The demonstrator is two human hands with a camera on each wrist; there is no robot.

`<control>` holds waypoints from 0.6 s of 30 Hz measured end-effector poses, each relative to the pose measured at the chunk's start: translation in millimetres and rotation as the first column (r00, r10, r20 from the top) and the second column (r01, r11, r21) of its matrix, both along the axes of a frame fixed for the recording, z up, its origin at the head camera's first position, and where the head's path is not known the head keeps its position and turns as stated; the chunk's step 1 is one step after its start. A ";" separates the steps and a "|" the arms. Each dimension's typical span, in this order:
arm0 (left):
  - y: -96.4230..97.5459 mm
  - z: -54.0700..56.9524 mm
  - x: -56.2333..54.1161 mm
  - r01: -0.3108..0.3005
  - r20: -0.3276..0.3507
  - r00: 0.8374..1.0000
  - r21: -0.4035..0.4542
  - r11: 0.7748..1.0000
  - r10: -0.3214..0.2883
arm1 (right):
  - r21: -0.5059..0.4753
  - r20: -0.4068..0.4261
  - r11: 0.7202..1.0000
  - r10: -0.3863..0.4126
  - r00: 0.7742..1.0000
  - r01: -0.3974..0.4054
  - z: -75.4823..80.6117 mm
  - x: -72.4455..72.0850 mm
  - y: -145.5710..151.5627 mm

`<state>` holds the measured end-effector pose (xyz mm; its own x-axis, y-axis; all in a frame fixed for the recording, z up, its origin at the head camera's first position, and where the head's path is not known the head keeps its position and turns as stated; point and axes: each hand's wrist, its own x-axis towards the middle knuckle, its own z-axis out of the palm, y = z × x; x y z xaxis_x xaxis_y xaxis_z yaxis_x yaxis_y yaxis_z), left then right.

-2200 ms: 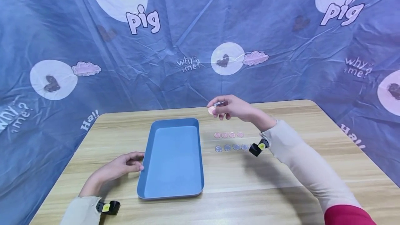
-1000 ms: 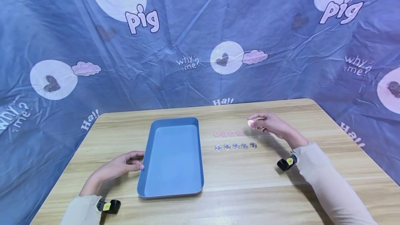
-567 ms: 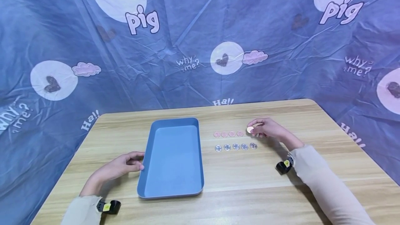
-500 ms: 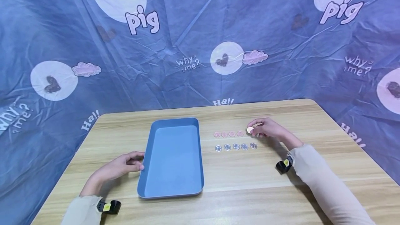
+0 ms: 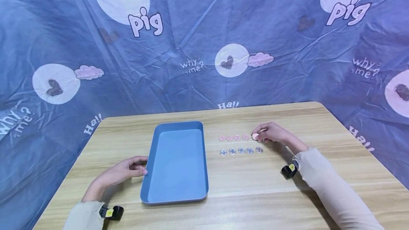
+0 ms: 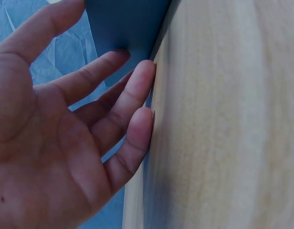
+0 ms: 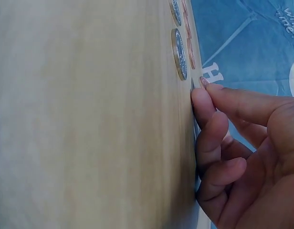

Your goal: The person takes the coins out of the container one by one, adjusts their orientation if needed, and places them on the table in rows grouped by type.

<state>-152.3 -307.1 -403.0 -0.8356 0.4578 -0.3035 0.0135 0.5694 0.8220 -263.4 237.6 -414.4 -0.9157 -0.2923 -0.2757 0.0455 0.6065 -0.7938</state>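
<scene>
My right hand pinches a copper-coloured coin between thumb and fingers, low over the table at the right end of a row of copper-coloured coins. In the right wrist view only the edge of that coin shows at the fingertips. Nearer to the person runs a row of silver-coloured coins. On the left, a blue rectangular tray lies on the table. My left hand rests beside it, fingers loosely bent, with fingertips at its left wall; the left wrist view shows its fingers near the tabletop.
The wooden table carries the tray and both coin rows. Behind it hangs a blue printed cloth, which also runs along both sides. Each wrist wears a small black camera, such as the left wrist's camera.
My right hand has come from near the back edge to the right end of the copper-coloured row, then lowered the coin, tilting it flatter. My left hand and the tray have not moved.
</scene>
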 end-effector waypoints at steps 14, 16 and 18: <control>-3.3 -2.4 -1.4 -0.003 0.004 1.000 0.021 1.000 0.003 | 0.018 -0.038 0.999 0.038 0.999 -0.037 -0.5 -0.6 -10.4; -3.5 -2.5 -1.5 -0.002 0.002 1.000 0.017 1.000 0.002 | 0.022 -0.036 0.999 0.033 0.999 -0.032 -0.8 -1.0 -10.9; -3.7 -2.1 -1.8 -0.001 -0.002 1.000 0.007 1.000 0.002 | 0.025 -0.035 0.999 0.026 0.999 -0.025 -1.1 -1.2 -11.7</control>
<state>-154.1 -310.8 -405.1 -0.8370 0.4586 -0.2985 0.0146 0.5639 0.8257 -264.6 225.9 -415.5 -0.9174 -0.3092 -0.2507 0.0017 0.6267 -0.7792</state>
